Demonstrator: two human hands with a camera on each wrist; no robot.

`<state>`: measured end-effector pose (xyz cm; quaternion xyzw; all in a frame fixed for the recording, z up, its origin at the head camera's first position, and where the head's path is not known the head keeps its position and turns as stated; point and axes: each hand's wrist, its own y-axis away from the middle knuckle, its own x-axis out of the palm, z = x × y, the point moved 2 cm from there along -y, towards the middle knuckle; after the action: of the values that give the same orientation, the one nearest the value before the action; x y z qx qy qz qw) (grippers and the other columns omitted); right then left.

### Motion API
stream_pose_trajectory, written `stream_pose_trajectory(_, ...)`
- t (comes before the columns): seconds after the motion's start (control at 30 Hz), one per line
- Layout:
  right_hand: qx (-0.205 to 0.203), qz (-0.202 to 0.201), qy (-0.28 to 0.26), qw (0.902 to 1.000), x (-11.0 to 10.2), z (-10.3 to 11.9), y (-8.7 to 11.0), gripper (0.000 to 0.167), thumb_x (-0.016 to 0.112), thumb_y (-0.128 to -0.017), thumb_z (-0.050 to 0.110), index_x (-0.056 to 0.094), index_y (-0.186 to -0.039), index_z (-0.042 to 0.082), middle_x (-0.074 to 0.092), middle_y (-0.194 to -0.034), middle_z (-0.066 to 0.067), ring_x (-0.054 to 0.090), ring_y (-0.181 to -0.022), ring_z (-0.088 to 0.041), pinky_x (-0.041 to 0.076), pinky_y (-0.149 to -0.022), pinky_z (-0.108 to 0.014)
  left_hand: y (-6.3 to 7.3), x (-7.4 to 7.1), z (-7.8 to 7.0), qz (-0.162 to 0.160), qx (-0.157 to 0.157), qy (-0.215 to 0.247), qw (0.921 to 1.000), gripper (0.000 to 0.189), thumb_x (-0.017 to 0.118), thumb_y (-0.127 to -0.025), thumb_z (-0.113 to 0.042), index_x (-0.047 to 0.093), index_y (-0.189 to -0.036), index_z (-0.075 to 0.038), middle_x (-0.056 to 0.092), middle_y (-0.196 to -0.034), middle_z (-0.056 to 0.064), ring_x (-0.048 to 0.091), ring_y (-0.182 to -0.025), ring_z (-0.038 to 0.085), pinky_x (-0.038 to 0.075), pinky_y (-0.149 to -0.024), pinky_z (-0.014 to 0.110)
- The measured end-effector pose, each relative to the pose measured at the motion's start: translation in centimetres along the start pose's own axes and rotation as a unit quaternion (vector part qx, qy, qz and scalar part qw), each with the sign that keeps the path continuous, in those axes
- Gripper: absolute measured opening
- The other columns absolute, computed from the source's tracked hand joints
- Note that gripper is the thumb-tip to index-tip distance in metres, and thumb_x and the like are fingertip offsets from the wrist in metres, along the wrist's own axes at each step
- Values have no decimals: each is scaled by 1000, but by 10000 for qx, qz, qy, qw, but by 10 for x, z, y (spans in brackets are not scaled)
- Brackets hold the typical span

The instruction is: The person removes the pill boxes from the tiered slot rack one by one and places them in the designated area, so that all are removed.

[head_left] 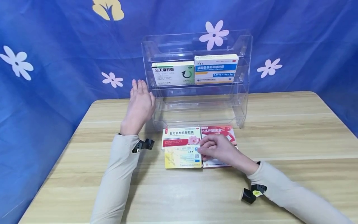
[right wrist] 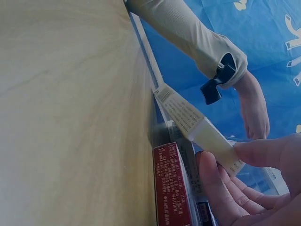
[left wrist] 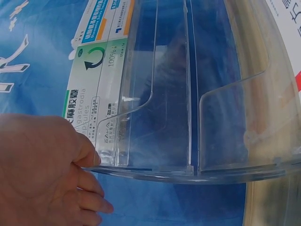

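Observation:
My left hand (head_left: 139,102) lies along the left side of a clear plastic display rack (head_left: 201,91), fingers extended. In the left wrist view its thumb is right at the rack's edge. A yellow-and-white medicine box (head_left: 183,158) has its right end pinched between the thumb and fingers of my right hand (head_left: 219,151). The right wrist view shows this box (right wrist: 183,113) tilted, one end raised off the others. Behind it lie a red-and-white medicine box (head_left: 181,137) and a red medicine box (head_left: 218,130). Another white box (head_left: 216,163) is partly hidden under my right hand.
On the rack's upper tier stand a green-and-white medicine box (head_left: 173,73) and a blue-and-white one (head_left: 216,70), side by side. The rack stands toward the back of the wooden table (head_left: 279,130). Behind hangs a blue curtain (head_left: 173,15) with flower shapes.

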<state>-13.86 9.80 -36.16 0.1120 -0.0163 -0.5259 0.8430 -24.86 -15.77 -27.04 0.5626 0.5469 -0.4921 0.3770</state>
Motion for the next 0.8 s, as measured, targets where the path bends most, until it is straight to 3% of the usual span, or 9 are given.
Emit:
stream_pose_trajectory(0.4,-197,-42,649,9977,1,-1,-1,33,70,-87,8,56,-116,-3,69,-75,-10,68,-60,-26,60,-60,-38,1,-1,0,35,18,-24,10000,59,18,-103,-21,4,-146,17,3,-153,36,-9,-143,43,1,-118,49)
stream_pose_trajectory(0.53,-374,-425,1447,9879,-2,2,0,31,71,-87,12,59,-113,2,67,-68,-4,64,-55,-19,56,-53,-30,1,-1,0,59,7,-9,10000,60,18,-103,-22,3,-146,17,2,-153,35,-10,-143,43,0,-118,50)
stream_pose_trajectory(0.63,-1085,-964,2485,9577,-5,8,3,24,73,-85,12,64,-106,5,64,-65,3,58,-52,-10,48,-49,-23,1,-1,0,63,5,7,10000,60,18,-103,-22,3,-146,17,2,-154,35,-10,-143,43,0,-118,50)
stream_pose_trajectory(0.73,-2025,-1257,3387,9102,-2,16,7,19,76,-82,9,69,-99,5,65,-71,6,56,-59,-6,49,-56,-21,1,-1,0,55,12,21,10000,60,18,-103,-22,4,-146,18,2,-153,36,-10,-143,44,1,-118,50)
stream_pose_trajectory(0.8,-2539,-1108,3854,8802,5,19,11,19,75,-82,10,71,-100,5,69,-80,3,62,-71,-8,55,-67,-25,1,-1,1,50,7,4,10000,60,18,-103,-22,4,-146,18,2,-153,36,-10,-143,44,1,-118,50)
